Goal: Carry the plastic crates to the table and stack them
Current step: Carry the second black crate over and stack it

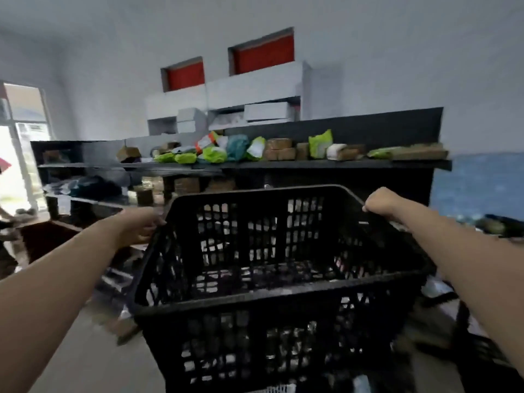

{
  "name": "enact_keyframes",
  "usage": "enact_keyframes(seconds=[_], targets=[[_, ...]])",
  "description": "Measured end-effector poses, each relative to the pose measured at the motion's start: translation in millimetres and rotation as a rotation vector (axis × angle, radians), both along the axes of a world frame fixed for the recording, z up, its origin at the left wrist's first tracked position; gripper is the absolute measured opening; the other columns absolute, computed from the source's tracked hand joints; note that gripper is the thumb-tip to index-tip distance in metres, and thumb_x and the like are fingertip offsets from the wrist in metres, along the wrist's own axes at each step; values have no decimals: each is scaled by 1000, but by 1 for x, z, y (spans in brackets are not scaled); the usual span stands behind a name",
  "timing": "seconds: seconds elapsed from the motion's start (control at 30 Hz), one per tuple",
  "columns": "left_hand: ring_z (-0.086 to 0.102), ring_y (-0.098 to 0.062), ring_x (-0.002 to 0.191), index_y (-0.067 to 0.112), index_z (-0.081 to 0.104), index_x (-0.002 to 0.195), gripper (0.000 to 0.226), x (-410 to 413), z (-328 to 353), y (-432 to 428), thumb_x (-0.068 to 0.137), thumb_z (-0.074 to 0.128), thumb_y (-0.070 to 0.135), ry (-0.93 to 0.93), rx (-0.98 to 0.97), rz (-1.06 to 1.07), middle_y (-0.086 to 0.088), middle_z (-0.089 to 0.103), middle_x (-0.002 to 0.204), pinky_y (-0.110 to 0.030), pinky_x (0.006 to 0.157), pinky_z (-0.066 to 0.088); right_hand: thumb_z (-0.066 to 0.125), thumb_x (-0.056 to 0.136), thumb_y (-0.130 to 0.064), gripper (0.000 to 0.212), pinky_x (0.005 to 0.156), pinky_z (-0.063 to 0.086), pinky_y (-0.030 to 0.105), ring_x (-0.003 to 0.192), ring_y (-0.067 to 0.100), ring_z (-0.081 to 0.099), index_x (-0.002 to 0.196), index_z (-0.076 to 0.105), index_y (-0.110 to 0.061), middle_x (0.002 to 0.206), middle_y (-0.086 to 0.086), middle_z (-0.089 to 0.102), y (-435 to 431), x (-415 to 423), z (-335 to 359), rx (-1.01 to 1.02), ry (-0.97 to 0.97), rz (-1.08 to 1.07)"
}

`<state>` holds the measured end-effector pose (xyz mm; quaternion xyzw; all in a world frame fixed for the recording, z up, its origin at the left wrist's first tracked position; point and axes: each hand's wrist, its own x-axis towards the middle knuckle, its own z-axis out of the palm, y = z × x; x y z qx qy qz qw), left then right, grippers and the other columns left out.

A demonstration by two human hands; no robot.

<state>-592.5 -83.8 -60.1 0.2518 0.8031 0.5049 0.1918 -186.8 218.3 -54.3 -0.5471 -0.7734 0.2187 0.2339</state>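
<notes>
A large black plastic crate (272, 296) with lattice walls fills the lower middle of the view, lifted in front of me and empty inside. My left hand (140, 225) grips its left rim near the far corner. My right hand (381, 202) is closed over the right rim near the far right corner. Both forearms reach forward along the crate's sides. The picture is blurred by motion. Whatever lies under the crate is hidden.
Dark shelving (312, 165) stands straight ahead, its top board loaded with green, white and brown parcels (215, 154). White boxes (266, 112) sit higher against the wall. A bright doorway (19, 154) opens at far left. Dark clutter (499, 225) lies at right.
</notes>
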Motion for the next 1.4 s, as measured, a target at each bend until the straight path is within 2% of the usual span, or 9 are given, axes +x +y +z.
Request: enact_keyframes(seconds=[0.2,0.33,0.6,0.73,0.97,1.1,1.2,1.3,1.4], targets=[[52,-24,64,4,52,83,9,172,-1,130,83,60,6,21,-30,-377,-13,50,74,-28,58,42,56,90,-12,31,77,45,32,114,37,58,114,63,6,124,29,59,16,210,3,82,-106,-331],[47,-20,57,7,51,74,16,286,-15,213,84,63,7,-6,-13,-527,-10,47,66,-27,56,38,59,86,-14,18,56,38,28,98,34,63,72,61,-3,104,23,66,34,346,0,24,-162,-447],[43,-23,49,1,47,73,16,500,-39,357,87,55,0,-106,-17,-750,-11,41,63,-17,33,40,52,86,-14,18,58,38,26,75,31,55,76,53,1,81,17,56,72,553,-11,26,-240,-705],[40,-19,40,4,42,76,15,559,-54,417,85,49,-5,-103,-52,-783,-9,33,61,-16,31,35,52,84,-17,21,64,41,28,81,32,57,90,61,1,104,23,63,119,615,-27,10,-280,-754],[24,-14,30,12,36,59,30,595,-74,534,77,59,2,-28,-98,-788,-2,25,42,-24,43,25,55,85,-18,21,46,26,25,63,24,47,72,51,-2,82,14,58,198,673,-68,-31,-267,-810],[20,-11,26,13,35,55,37,621,-83,610,82,57,1,-44,-93,-815,0,25,39,-19,40,22,63,85,-13,26,50,40,27,62,29,56,66,47,-3,67,18,53,236,692,-77,-61,-132,-870],[30,-12,24,12,49,80,14,645,-91,656,80,56,0,-62,-89,-796,-5,32,49,-17,37,32,64,88,-11,36,43,40,25,40,26,56,57,48,-1,41,13,51,268,711,-84,-98,-70,-930],[47,-11,30,17,51,125,47,667,-111,706,82,55,0,-87,-98,-820,-7,44,54,-19,34,42,62,90,-7,39,43,39,26,40,23,50,54,46,-3,27,4,45,303,727,-94,-141,-1,-948],[47,-16,53,13,48,75,15,690,-129,756,83,54,1,-85,-173,-819,-4,48,53,-23,51,43,62,90,-7,36,45,41,27,47,23,50,57,46,-2,48,11,49,347,748,-107,-162,52,-954]])
